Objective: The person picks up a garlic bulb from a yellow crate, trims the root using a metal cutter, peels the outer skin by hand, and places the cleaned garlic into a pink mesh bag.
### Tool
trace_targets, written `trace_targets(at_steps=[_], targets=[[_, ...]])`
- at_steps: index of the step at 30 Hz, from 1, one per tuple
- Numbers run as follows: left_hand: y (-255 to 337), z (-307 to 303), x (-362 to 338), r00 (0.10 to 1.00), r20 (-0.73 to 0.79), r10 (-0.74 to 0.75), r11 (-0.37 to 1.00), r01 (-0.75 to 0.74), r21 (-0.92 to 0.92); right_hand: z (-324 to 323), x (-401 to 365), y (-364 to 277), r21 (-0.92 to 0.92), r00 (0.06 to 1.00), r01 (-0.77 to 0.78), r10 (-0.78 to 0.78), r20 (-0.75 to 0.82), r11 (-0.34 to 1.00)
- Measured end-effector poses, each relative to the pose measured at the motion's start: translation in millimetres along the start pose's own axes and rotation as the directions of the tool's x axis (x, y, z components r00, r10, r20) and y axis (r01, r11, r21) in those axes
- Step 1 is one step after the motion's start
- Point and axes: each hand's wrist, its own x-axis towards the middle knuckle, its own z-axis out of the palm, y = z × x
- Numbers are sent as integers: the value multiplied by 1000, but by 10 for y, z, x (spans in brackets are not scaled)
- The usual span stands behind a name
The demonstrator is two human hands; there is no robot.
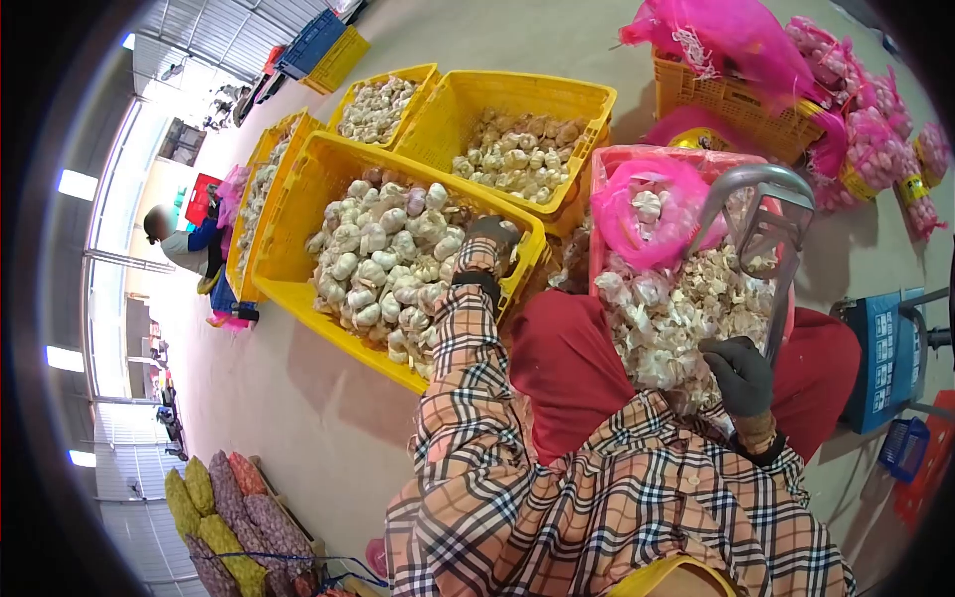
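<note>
My left hand [492, 235], in a dark glove, reaches into the right end of a large yellow crate [328, 333] of white garlic bulbs [373, 239]. Its fingers are too hidden to tell whether they are open or closed. My right hand [738, 378], gloved in grey, is closed over a red crate [607, 239] of loose garlic and skins [686, 313]; what it holds is too small to name. Beside it stands a grey metal frame [761, 179]. Near the frame lies a pink mesh bag [622, 214] with garlic showing in its opening.
More yellow crates of garlic [428, 134] stand behind. Filled pink net bags [875, 149] are heaped at the upper right by an orange-yellow crate [726, 114]. A blue box [880, 358] is at right, stacked sacks [234, 517] lower left. Another person [184, 244] is at far left.
</note>
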Motion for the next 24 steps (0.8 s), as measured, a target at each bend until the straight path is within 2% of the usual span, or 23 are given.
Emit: trace_targets(at_steps=[2, 4, 6, 7, 8, 10, 12, 13, 14, 15, 16, 17, 18, 20, 21, 22, 24], targets=[[-68, -26, -22, 998, 56, 21, 1000, -21, 8, 29, -40, -28, -9, 998, 62, -62, -19, 998], [-87, -181, -270, 998, -24, 62, 954, -67, -293, -19, -83, -85, -34, 997, 80, -80, -16, 996], [-37, -230, -492, 989, -108, 97, 814, -141, -563, -92, -111, -108, -66, 995, 95, -97, -24, 993], [-83, -40, -511, 921, -379, 95, 679, -338, -652, -138, -132, -109, -175, 958, 171, -205, -200, 969], [197, -246, -908, 930, -352, 103, 430, -361, -827, -186, -147, -100, -294, 879, 223, -322, -350, 929], [481, -267, -1301, 882, -451, 136, 247, -471, -847, -338, -50, -20, -293, 861, 195, -306, -406, 936], [841, -306, -1706, 913, -361, 189, 4, -369, -930, -450, 126, -126, -418, 796, 32, -276, -539, 908], [961, -304, -1814, 911, -287, 296, -90, -273, -958, -442, 119, 176, -473, 873, -6, -226, -432, 881], [1115, -258, -1924, 933, -240, 270, -74, -229, -971, -448, 103, 481, -531, 931, -39, -163, -327, 847], [1247, -161, -1957, 911, -252, 326, -204, -192, -960, -440, 124, 366, -191, 968, -200, 164, -190, 961], [1384, -65, -1984, 886, -265, 381, -327, -139, -935, -410, 109, 356, 36, 937, -282, 284, -203, 959], [1544, -47, -2061, 887, -231, 401, -438, -36, -898, -440, 99, 348, 122, 891, -411, 427, -155, 903], [1657, 54, -2044, 879, -224, 420, -446, -15, -895, -482, 94, 333, 204, 825, -532, 557, -92, 822], [1937, 314, -1979, 906, -136, 401, -130, -91, -987, -615, 62, -105, 313, 733, -645, 680, -5, 697], [2015, 334, -1973, 856, -236, 459, -48, -242, -969, -679, 43, -244, 408, 729, -639, 683, 48, 652], [2103, 344, -1986, 848, -226, 480, -51, -230, -972, -700, 39, -300, 413, 718, -642, 695, 28, 646], [2273, 349, -2012, 820, -200, 537, -149, -141, -979, -736, 48, -360, 418, 683, -687, 725, 94, 594]])
